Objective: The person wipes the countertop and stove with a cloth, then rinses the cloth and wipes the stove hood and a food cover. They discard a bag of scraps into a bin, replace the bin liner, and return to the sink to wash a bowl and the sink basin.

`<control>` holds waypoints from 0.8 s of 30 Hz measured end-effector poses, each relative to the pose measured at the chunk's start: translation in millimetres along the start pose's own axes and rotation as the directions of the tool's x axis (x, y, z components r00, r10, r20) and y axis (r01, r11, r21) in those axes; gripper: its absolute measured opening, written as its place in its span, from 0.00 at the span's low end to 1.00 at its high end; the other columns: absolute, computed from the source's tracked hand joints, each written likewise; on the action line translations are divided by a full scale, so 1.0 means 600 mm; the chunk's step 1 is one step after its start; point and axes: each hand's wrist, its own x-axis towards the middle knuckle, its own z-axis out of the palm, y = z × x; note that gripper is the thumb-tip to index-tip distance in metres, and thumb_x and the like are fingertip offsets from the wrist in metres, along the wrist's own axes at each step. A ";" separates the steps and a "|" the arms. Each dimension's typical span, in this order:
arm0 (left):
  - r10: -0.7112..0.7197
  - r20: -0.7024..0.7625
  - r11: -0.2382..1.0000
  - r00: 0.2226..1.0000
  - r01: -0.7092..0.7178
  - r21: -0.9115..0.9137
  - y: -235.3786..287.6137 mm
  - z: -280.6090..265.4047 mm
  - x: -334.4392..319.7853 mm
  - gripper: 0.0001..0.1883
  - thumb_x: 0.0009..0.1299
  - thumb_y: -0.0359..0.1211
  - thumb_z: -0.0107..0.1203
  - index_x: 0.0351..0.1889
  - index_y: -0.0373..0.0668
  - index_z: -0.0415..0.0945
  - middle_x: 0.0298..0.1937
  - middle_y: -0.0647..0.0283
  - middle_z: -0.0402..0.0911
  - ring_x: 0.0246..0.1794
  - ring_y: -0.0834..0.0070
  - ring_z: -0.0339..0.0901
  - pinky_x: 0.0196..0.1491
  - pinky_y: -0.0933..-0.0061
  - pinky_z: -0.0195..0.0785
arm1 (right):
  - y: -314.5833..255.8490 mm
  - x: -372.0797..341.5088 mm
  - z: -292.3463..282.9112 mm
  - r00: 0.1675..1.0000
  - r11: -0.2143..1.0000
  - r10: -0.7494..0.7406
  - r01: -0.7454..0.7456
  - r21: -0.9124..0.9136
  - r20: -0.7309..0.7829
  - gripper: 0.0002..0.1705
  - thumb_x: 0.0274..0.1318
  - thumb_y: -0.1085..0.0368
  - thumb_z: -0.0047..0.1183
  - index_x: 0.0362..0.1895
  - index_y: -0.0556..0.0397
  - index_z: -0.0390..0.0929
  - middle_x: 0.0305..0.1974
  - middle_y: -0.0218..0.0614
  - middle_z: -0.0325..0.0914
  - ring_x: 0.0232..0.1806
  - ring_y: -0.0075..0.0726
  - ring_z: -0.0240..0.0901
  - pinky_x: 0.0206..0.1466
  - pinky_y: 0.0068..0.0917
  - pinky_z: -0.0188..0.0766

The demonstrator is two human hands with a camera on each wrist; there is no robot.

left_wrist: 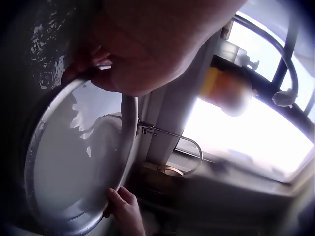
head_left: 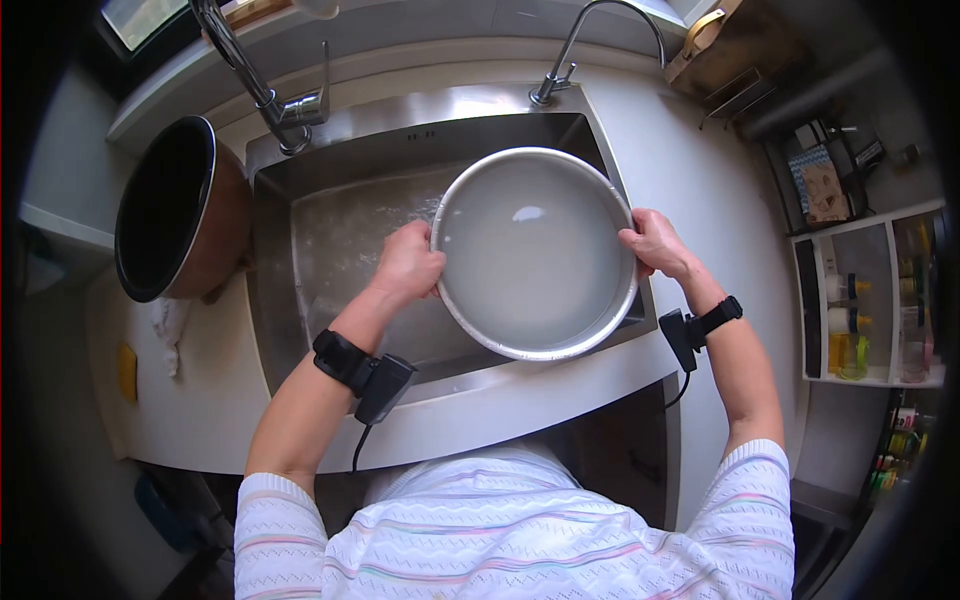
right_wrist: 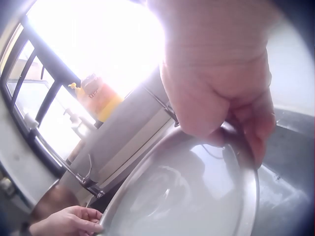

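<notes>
A round metal basin (head_left: 535, 255) filled with cloudy whitish water is held over the right part of the steel sink (head_left: 340, 215). My left hand (head_left: 410, 262) grips its left rim, fingers curled underneath. On the opposite side, my right hand (head_left: 658, 243) holds the rim with the thumb on top. Close up in the left wrist view, the basin (left_wrist: 74, 162) appears with light reflected on its water, and the right hand (left_wrist: 127, 211) shows at the far rim. The right wrist view has the left hand (right_wrist: 71, 221) at the basin's other edge.
A large brown pot (head_left: 215, 225) with a dark inside leans left of the sink, near a white cloth (head_left: 168, 335) and a yellow sponge (head_left: 127, 372). Two faucets stand behind: a thick one (head_left: 290, 115) and a thin curved one (head_left: 552, 85). Shelves with bottles (head_left: 845, 320) are at the right.
</notes>
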 end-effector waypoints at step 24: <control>-0.009 -0.049 0.997 0.999 0.013 0.070 -0.005 0.001 0.025 0.08 0.52 0.21 0.45 0.30 0.32 0.71 0.20 0.56 0.74 0.14 0.70 0.75 0.14 0.71 0.66 | 0.041 0.031 0.037 0.996 0.996 0.040 -0.046 0.075 0.081 0.10 0.52 0.66 0.45 0.28 0.62 0.67 0.16 0.35 0.68 0.09 0.29 0.66 0.09 0.22 0.66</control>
